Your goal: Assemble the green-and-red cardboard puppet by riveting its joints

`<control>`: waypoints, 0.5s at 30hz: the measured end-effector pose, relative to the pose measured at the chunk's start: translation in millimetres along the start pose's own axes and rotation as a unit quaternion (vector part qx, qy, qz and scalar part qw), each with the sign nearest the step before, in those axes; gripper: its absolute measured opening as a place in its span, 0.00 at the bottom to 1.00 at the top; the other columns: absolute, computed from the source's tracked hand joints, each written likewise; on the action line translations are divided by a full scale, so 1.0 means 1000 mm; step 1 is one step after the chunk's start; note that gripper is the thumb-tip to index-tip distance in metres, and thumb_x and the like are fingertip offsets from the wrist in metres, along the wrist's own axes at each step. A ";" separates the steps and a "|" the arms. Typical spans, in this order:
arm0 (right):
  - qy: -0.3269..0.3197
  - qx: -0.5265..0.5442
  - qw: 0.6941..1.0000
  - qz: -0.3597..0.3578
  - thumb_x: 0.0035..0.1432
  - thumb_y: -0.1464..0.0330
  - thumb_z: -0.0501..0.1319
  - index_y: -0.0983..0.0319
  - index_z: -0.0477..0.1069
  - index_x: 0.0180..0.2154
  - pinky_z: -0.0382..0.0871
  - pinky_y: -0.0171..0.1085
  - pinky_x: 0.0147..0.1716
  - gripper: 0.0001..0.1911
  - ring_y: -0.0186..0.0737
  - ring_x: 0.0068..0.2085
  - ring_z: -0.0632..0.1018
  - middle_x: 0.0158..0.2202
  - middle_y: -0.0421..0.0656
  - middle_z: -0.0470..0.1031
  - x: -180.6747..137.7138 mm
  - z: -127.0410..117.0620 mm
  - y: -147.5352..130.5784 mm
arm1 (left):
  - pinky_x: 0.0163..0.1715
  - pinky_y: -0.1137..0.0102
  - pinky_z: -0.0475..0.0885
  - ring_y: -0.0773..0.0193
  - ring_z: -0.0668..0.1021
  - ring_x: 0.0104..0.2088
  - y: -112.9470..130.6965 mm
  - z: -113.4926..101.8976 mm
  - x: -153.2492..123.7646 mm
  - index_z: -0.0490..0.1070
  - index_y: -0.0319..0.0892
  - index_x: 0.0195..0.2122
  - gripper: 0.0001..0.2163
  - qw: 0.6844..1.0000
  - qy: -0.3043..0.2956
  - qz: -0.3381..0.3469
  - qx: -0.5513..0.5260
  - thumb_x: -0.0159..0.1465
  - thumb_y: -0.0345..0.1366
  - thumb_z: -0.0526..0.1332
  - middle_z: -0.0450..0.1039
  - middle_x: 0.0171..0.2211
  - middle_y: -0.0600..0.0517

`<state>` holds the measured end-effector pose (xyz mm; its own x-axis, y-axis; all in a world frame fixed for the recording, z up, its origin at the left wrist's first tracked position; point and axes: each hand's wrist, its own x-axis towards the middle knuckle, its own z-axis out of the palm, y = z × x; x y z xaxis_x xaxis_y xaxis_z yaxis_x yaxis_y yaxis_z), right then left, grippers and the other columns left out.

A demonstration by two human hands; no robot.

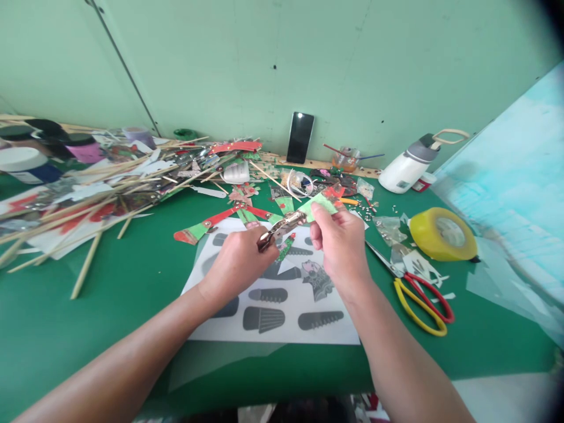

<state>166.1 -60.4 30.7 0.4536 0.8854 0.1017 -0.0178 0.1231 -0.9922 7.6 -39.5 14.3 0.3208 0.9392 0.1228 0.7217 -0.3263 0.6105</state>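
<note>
My left hand [240,258] is wrapped round the handles of a metal hole punch [288,223], the plier kind. Its jaws meet the lower left end of a green and red painted cut-out piece [318,207]. Whether the jaws are pressed through it cannot be seen. Thumb and fingers of my right hand [342,241] pinch that piece. Beneath both hands lies a white sheet [273,333] printed with grey limb shapes and a figure. Just behind the punch is a jointed paper puppet [220,217] with red and green limbs. A small green cut-out [286,248] rests on the sheet.
Scissors [425,302] with red and yellow handles and a yellow tape roll [443,234] lie at right. A phone [301,138] leans on the wall, left of a white bottle [403,167]. Wooden sticks [88,220] and paint jars [83,148] crowd the left.
</note>
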 end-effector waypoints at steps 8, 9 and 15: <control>0.008 0.015 1.000 0.004 0.52 0.62 0.62 0.60 0.61 0.17 0.54 0.30 0.11 0.17 0.27 0.12 0.62 0.11 0.34 0.63 0.001 0.001 0.000 | 0.22 0.72 0.50 0.70 0.55 0.20 0.001 -0.001 -0.001 0.55 0.43 0.22 0.08 1.000 -0.006 0.006 0.006 0.56 0.34 0.54 0.52 0.17 0.59; 0.009 0.014 1.000 0.004 0.52 0.62 0.62 0.60 0.61 0.17 0.54 0.30 0.11 0.17 0.27 0.12 0.62 0.12 0.34 0.63 0.001 0.001 0.000 | 0.22 0.72 0.50 0.70 0.55 0.20 0.001 -0.001 -0.001 0.55 0.43 0.22 0.08 1.000 -0.007 0.006 0.006 0.56 0.34 0.54 0.52 0.17 0.59; 0.009 0.018 1.000 0.011 0.52 0.62 0.63 0.60 0.61 0.17 0.54 0.30 0.11 0.17 0.27 0.12 0.62 0.12 0.34 0.63 0.001 0.001 -0.001 | 0.22 0.72 0.50 0.70 0.54 0.20 0.002 -0.001 -0.001 0.53 0.44 0.22 0.09 1.000 -0.011 -0.002 0.008 0.56 0.33 0.54 0.51 0.16 0.60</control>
<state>166.0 -59.3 31.5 0.4685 0.8799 0.0787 -0.0604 0.1208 -0.9908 7.7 -40.9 16.5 0.3319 0.9377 0.1031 0.7326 -0.3251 0.5980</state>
